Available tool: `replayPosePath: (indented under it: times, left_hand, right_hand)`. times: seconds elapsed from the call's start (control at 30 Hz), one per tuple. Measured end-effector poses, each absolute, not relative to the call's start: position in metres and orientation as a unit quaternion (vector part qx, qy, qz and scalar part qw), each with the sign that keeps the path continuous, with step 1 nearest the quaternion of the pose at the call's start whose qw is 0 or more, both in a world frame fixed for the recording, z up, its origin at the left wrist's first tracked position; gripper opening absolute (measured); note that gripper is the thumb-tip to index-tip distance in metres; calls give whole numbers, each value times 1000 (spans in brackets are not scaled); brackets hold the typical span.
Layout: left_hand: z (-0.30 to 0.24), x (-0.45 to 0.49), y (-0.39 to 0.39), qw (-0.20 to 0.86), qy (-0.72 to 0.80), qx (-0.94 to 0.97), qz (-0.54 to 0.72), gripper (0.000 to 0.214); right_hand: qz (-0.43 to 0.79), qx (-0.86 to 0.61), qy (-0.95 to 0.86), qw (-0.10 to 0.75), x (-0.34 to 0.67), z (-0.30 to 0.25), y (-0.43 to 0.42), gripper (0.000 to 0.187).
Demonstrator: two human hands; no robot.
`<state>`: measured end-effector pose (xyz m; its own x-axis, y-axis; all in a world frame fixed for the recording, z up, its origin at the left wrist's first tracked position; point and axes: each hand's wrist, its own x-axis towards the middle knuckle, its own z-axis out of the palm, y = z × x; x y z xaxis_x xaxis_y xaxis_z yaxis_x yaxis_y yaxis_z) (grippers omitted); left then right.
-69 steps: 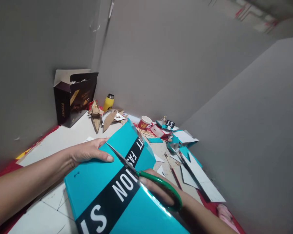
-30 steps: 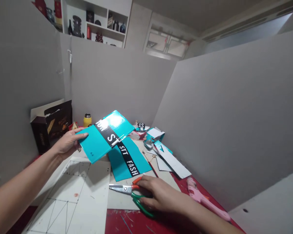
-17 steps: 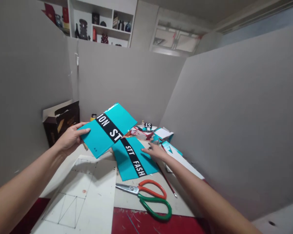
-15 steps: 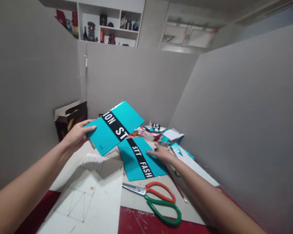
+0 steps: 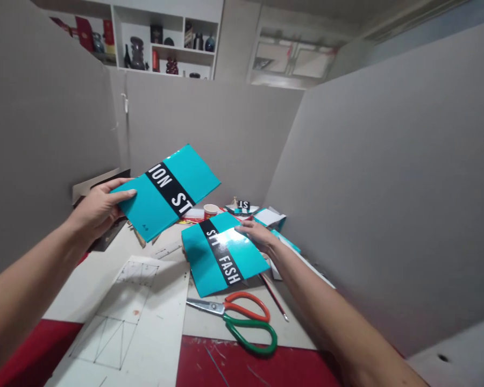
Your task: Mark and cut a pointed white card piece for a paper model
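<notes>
My left hand (image 5: 94,209) grips the left end of a teal cardboard piece (image 5: 197,174), thumb on top. That piece is raised and tilted, with a black band and white letters across it. My right hand (image 5: 260,236) pinches the right edge of a second teal cardboard piece (image 5: 199,266), which has the same kind of band reading "STT FASH". This lower piece slants above the table, and some of the right fingers are hidden. Scissors (image 5: 215,307) with one orange and one green handle lie just below it. A dark red pencil (image 5: 276,301) rests beside my right forearm.
A white sheet with drawn lines (image 5: 145,306) lies at the left front over a red surface (image 5: 242,365). Behind the cardboard stand a paper cup (image 5: 211,210) and teal scraps (image 5: 271,216). A dark box (image 5: 108,234) is at left. Grey partitions (image 5: 210,123) enclose the table.
My right hand has taken hold of the lower cardboard piece and raised and tilted it. The paper cup now shows behind it. The camera has turned slightly, shifting the scene left.
</notes>
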<state>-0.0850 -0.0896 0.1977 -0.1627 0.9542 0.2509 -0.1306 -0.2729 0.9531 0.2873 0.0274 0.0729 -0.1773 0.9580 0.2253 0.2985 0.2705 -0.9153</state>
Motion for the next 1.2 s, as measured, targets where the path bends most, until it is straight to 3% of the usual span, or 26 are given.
replayPosePath:
  times: [0.1, 0.23, 0.43, 0.57, 0.73, 0.87, 0.97, 1.2]
  left_hand:
    - [201, -88, -92, 408, 428, 478, 650, 40]
    - [210, -94, -100, 366, 429, 463, 683, 30]
    - [234, -101, -115, 306, 408, 481, 713, 23]
    - [251, -102, -126, 273, 389, 487, 732, 21]
    - [264, -101, -137, 240, 365, 501, 747, 22]
    - [276, -99, -144, 215, 375, 517, 739, 29]
    - [286, -99, -149, 180, 398, 546, 715, 34]
    - [297, -107, -144, 114, 323, 634, 693, 29]
  right_hand:
    - [422, -485, -649, 407, 286, 88, 18, 33]
    - [424, -486, -628, 435, 280, 106, 11, 31]
    - [427, -431, -636, 477, 242, 123, -17, 67]
    - [489, -350, -638, 480, 199, 125, -43, 76]
    - [570, -268, -618, 470, 140, 114, -65, 76]
    - [565, -251, -619, 484, 104, 116, -71, 61]
    - [561, -254, -634, 468, 87, 130, -71, 60]
    - [417, -258, -673, 554, 51, 153, -88, 36]
